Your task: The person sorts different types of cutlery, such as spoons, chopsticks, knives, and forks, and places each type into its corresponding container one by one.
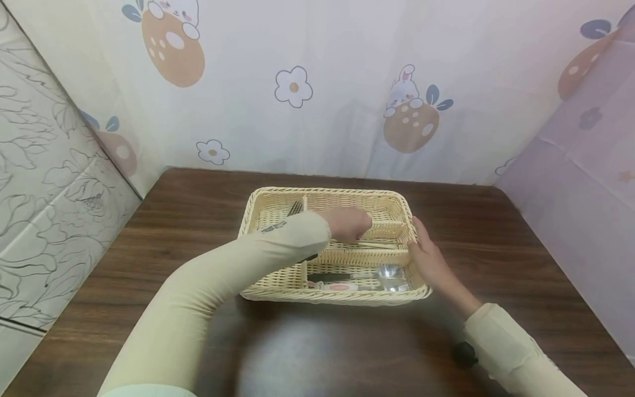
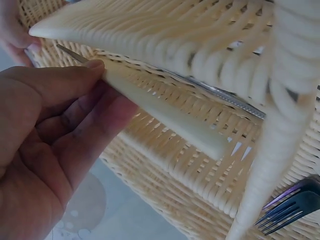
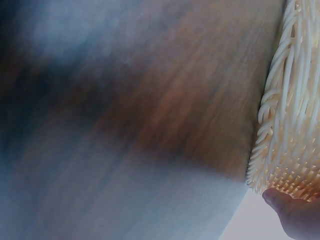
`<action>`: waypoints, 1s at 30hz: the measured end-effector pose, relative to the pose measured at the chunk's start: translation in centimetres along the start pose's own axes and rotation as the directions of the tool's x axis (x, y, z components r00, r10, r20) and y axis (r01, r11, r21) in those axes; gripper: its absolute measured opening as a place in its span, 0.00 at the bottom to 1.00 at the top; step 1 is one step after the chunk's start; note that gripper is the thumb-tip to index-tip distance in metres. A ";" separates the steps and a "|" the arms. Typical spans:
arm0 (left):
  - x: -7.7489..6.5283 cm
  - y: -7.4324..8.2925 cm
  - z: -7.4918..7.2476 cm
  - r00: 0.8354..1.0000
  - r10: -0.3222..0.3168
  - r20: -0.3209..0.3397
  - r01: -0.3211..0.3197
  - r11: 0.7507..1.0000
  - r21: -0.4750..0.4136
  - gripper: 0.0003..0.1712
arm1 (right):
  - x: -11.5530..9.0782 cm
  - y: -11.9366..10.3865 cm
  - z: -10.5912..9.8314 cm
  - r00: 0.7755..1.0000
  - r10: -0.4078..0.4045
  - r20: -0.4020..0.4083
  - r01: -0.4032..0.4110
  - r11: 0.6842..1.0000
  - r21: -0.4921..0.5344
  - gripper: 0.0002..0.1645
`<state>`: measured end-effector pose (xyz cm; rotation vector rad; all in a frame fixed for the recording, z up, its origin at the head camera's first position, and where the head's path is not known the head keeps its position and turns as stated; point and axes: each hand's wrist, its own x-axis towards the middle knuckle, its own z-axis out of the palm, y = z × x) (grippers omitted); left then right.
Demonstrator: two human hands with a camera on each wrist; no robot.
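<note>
A cream wicker basket (image 1: 337,298) with dividers stands on the table. My left hand (image 1: 347,223) reaches over its back and middle compartments. In the left wrist view, the left thumb and fingers pinch a slim utensil with a pale cream handle (image 2: 170,122) and a thin metal shaft; its far end is out of sight. A silver stick (image 2: 235,100) with a textured end lies beside the divider (image 2: 165,45). At the basket's right end, my right hand (image 1: 436,270) holds the rim; its thumb (image 3: 282,200) shows in the right wrist view.
In the front compartment lie spoons (image 1: 392,275), one with a pink rabbit-patterned handle (image 1: 337,286). Dark forks (image 2: 292,205) occupy the left section. The brown wooden table (image 1: 198,220) meets a patterned curtain (image 1: 337,132) behind and white panels (image 1: 49,165) on the left.
</note>
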<state>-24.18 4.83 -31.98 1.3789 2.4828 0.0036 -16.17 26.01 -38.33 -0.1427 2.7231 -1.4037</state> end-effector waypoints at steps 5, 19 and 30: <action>0.1 0.0 0.6 0.998 -0.041 0.037 0.039 0.997 0.068 0.09 | 0.1 0.0 0.2 1.000 -0.006 0.010 0.006 1.000 0.025 0.37; 0.7 -0.2 2.0 0.999 -0.033 0.016 0.027 0.962 0.271 0.11 | 0.1 -0.1 0.2 1.000 -0.004 0.002 0.004 1.000 0.019 0.37; 0.7 -0.2 2.2 0.999 -0.033 -0.003 0.033 0.960 0.277 0.09 | 0.0 0.1 0.2 1.000 0.006 0.010 -0.006 1.000 0.019 0.37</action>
